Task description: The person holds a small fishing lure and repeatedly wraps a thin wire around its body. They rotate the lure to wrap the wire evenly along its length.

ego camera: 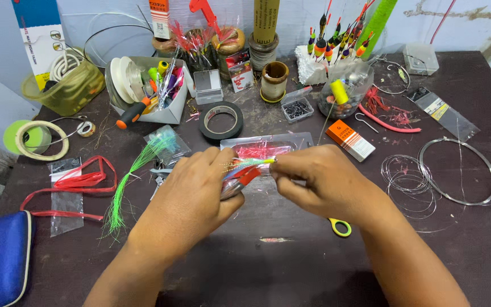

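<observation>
The small fishing lure (249, 166), made of red, green and shiny fibres, is held between both hands above the middle of the dark table (291, 267). The left hand (197, 196) is closed around the red body of the lure, with the thumb and the fingers pressing on it. The right hand (319, 179) pinches the yellow-green tip of the lure between the thumb and the first finger, and the other fingers are curled in. The two hands almost touch each other at the lure.

Just behind the lure lies a clear plastic packet (268, 146) with pink material inside. Behind this packet, further from the person, is a roll of black tape (221, 120). To the right of the lure, near the right hand, is a small orange and white box (350, 140). A yellow scissors handle (341, 227) shows from under the right wrist, on the near side of the lure. Further right of the lure are thin coils of wire (407, 185) and a bigger wire ring (458, 170).

To the left of the lure lies a bundle of bright green fibres (129, 185), and beyond it a red ribbon (72, 185) on a plastic bag. Far left of the lure, at the table corner, is a blue case (5, 258). Well behind the lure, at the back of the table, stand fishing floats (336, 42) in a white block.
</observation>
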